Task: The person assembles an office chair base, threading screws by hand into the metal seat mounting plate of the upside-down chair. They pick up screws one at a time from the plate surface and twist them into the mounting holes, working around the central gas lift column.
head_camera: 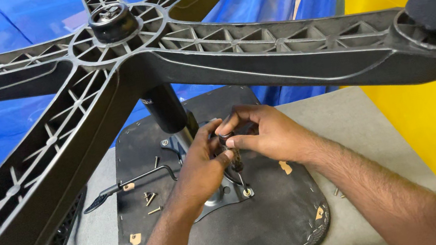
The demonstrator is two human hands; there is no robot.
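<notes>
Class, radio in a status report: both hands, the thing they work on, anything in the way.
Left hand and right hand both grip a dark screwdriver, tip at the seat plate. Loose screws lie left. Chair base looms overhead, partly blocking the view.

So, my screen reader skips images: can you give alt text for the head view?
Both hands, left hand and right hand, grip a screwdriver at the metal plate under an upturned chair seat. The black star base looms above; loose screws lie nearby.

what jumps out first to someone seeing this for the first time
The black five-armed chair base fills the upper half, turned rib-side up on its gas cylinder. Below it, the left hand and right hand meet around a dark screwdriver stood on the metal plate of the upturned seat. Loose screws lie to the left.
</notes>
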